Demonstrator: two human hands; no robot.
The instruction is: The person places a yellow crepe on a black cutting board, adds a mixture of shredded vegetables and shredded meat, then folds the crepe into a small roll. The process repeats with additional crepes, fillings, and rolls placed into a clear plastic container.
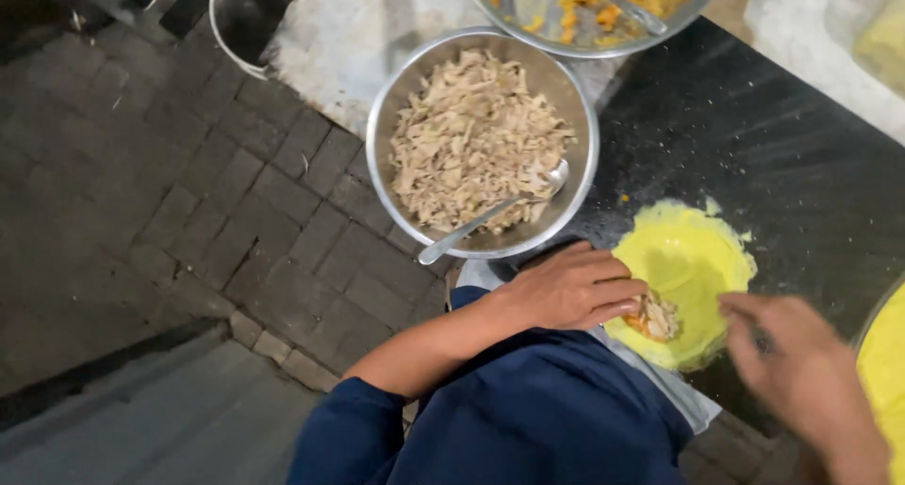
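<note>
A thin yellow crepe (686, 259) lies flat on the black work surface (773, 155). A small heap of shredded filling (652, 317) sits on its near edge. My left hand (566, 287) rests beside the crepe, fingertips touching that filling and the crepe's edge. My right hand (801, 372) hovers blurred just right of the crepe, fingers curled loosely, nothing visible in it.
A steel bowl (391, 98) of shredded pale meat with a spoon (490, 216) stands just beyond my left hand. Another bowl (698, 4) with orange-yellow filling sits behind it. Something yellow (886, 372) is at the right edge. A brick floor (170, 183) lies to the left.
</note>
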